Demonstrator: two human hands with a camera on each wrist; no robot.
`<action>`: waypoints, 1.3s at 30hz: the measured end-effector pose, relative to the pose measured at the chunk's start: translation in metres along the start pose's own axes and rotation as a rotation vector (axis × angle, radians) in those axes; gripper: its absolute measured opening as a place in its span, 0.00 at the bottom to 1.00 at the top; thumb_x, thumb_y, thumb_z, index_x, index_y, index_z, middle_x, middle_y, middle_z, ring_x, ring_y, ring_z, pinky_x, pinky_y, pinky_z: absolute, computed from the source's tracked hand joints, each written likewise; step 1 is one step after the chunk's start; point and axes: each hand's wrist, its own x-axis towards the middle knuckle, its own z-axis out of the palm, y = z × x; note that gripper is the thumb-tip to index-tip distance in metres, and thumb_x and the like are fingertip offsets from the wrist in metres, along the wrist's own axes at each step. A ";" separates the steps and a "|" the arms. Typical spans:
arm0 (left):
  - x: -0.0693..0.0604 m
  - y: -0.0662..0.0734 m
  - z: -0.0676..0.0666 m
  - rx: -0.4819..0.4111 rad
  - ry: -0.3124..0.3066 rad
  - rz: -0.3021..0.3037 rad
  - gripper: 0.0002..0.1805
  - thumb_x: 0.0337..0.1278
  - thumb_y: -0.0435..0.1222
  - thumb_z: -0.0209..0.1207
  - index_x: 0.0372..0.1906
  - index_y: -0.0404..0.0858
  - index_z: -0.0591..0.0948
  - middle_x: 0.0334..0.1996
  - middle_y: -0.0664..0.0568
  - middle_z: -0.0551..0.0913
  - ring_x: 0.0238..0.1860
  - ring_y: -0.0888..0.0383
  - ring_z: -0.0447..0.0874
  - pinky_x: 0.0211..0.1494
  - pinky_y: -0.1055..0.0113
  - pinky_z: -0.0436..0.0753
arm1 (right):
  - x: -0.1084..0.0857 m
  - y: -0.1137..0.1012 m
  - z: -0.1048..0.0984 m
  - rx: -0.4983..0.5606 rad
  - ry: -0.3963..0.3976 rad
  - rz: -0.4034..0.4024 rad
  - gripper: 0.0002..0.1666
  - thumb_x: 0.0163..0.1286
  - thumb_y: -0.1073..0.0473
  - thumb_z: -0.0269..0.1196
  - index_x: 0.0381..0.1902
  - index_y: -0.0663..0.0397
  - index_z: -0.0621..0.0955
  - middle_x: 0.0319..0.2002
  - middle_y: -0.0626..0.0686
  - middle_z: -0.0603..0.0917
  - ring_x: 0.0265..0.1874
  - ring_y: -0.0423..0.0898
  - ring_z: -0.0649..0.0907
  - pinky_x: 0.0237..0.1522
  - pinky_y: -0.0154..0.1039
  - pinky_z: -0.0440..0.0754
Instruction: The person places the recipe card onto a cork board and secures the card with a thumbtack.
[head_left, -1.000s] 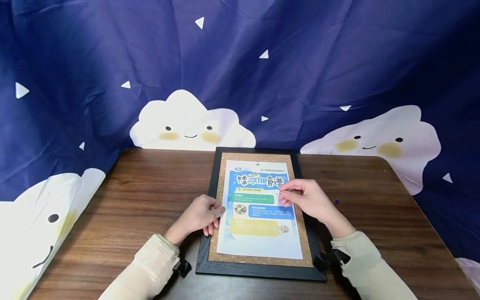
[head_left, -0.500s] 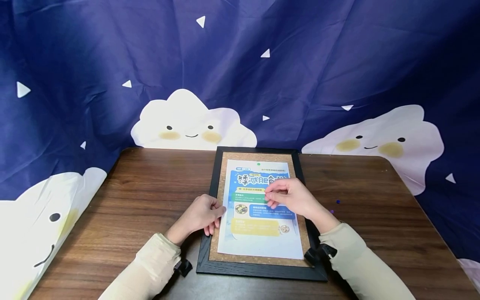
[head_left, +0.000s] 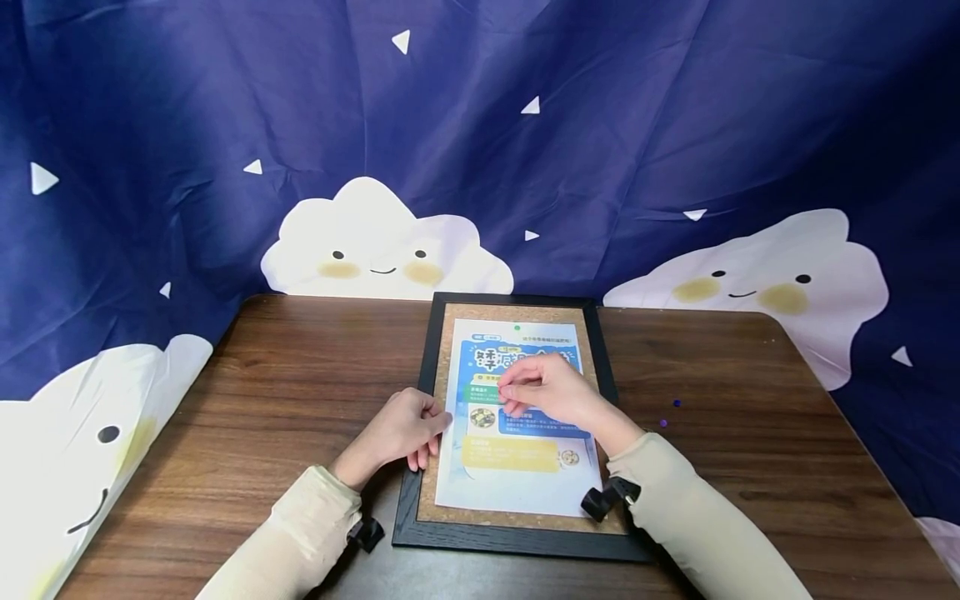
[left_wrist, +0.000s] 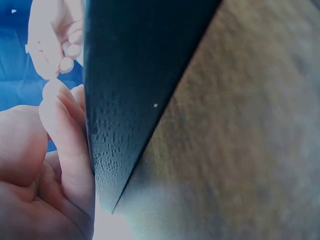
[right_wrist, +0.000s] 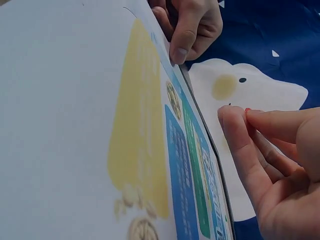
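A printed sheet (head_left: 517,492) lies on a cork board with a black frame (head_left: 525,540); a green pin (head_left: 517,327) sits at its top edge. My left hand (head_left: 397,429) grips the frame's left side, thumb on the sheet's left edge. Over the upper middle of the sheet, my right hand (head_left: 555,390) pinches a small red thing (right_wrist: 248,109) between thumb and index finger, held off the paper in the right wrist view. Most of that red thing is hidden by the fingertips.
Two small blue and purple pieces (head_left: 663,423) lie on the brown wooden table (head_left: 750,400) right of the board. Behind the table hangs a dark blue cloth (head_left: 465,125) with white clouds.
My right hand has moved left across the sheet from its right edge, uncovering a purple piece on the table. My left hand has stayed on the frame.
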 end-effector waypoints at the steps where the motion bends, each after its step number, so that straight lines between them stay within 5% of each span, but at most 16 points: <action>1: 0.000 0.000 0.000 0.001 -0.001 0.000 0.18 0.78 0.32 0.59 0.25 0.35 0.79 0.14 0.50 0.82 0.09 0.62 0.79 0.15 0.65 0.85 | 0.002 0.000 0.002 -0.001 -0.005 0.002 0.11 0.79 0.68 0.64 0.53 0.72 0.85 0.45 0.68 0.92 0.38 0.55 0.94 0.42 0.43 0.96; 22: 0.002 -0.003 -0.002 0.009 -0.014 0.029 0.19 0.77 0.32 0.60 0.23 0.35 0.80 0.13 0.52 0.82 0.09 0.63 0.79 0.15 0.64 0.85 | 0.050 0.000 0.041 0.052 -0.059 0.087 0.09 0.77 0.68 0.67 0.49 0.70 0.88 0.39 0.63 0.93 0.31 0.47 0.93 0.41 0.44 0.96; 39: 0.003 -0.004 -0.003 -0.002 -0.028 0.030 0.18 0.77 0.32 0.60 0.24 0.34 0.81 0.13 0.52 0.82 0.09 0.63 0.80 0.15 0.65 0.85 | 0.068 -0.001 0.051 0.120 -0.039 0.233 0.09 0.76 0.70 0.66 0.50 0.69 0.88 0.35 0.58 0.90 0.24 0.44 0.88 0.34 0.39 0.94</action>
